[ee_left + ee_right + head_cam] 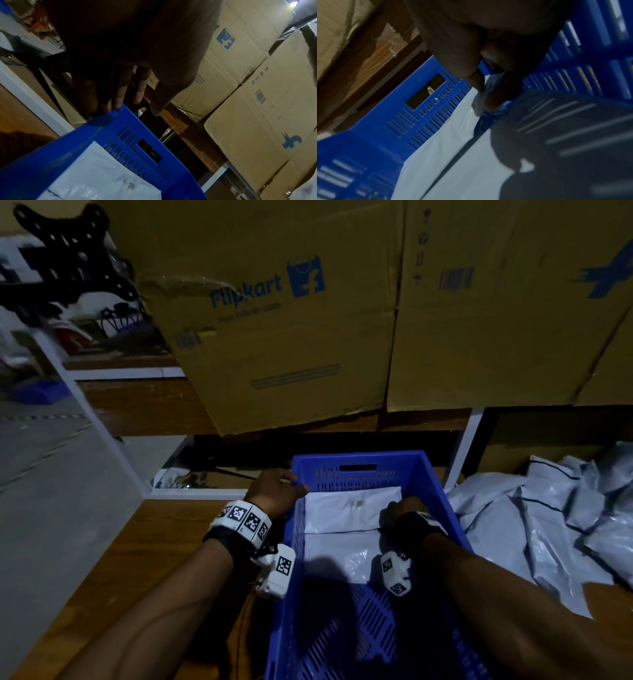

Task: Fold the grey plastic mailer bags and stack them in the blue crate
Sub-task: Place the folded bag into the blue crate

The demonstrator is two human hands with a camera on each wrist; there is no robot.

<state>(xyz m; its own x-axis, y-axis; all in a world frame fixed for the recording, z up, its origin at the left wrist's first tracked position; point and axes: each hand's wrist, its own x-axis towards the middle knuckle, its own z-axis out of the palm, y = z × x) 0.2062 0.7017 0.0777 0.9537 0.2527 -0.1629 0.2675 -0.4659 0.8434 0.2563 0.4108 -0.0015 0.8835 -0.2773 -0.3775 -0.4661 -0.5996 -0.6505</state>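
One blue slotted plastic crate (442,491) holds two folded grey plastic mailer bags (349,510); two brown printed cardboard boxes (274,313) stand behind; loose grey mailer bags (548,525) number perhaps six.
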